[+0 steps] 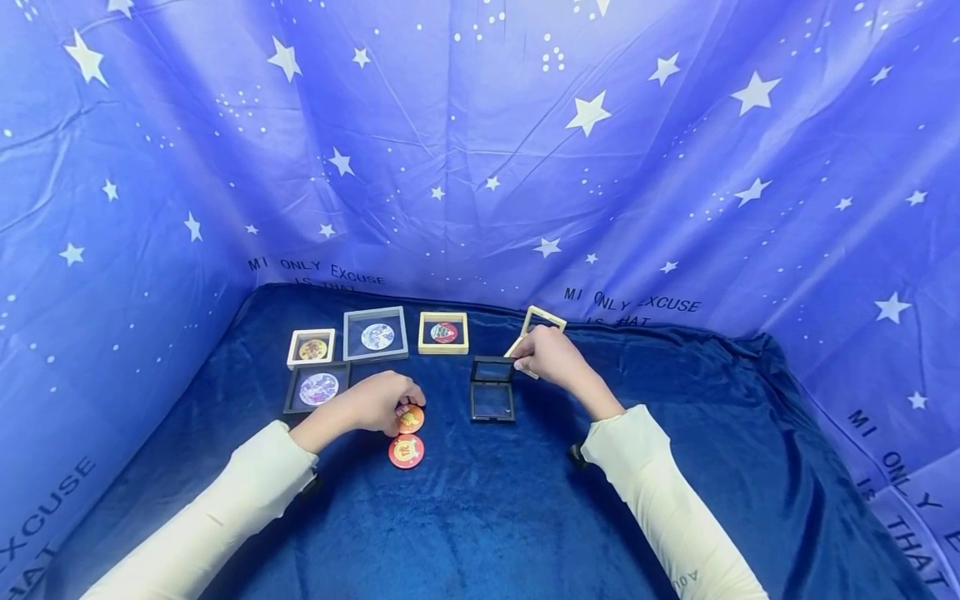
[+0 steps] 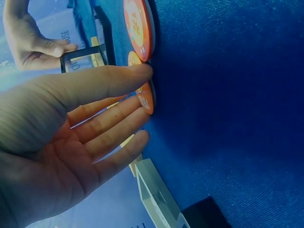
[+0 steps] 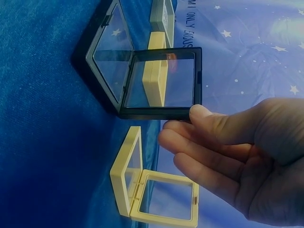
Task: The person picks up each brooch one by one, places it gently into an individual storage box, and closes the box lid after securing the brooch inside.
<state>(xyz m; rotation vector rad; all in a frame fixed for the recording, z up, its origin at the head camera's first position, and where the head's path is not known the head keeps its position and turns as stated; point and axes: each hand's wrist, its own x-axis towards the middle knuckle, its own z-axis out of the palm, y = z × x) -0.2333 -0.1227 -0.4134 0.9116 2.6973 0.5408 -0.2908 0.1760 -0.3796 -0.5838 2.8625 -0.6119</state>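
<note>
My left hand point(image 1: 382, 402) is at an orange disc point(image 1: 411, 418) on the blue cloth, its thumb and fingers at the disc's edges. A red disc point(image 1: 406, 451) with a gold centre lies just nearer, touching or almost touching it. In the left wrist view the orange disc point(image 2: 147, 100) still lies low at the cloth, partly covered by the thumb. My right hand point(image 1: 553, 360) pinches the lid corner of a small black display frame point(image 1: 492, 402). In the right wrist view this hinged frame point(image 3: 161, 113) stands open, with clear film windows and nothing inside.
Behind the right hand stands an open cream frame point(image 3: 126, 178). Closed frames with round discs stand at the left and back: white point(image 1: 311, 349), black point(image 1: 291, 393), grey point(image 1: 375, 333) and yellow point(image 1: 443, 333). A star-printed curtain point(image 1: 450, 125) borders the cloth.
</note>
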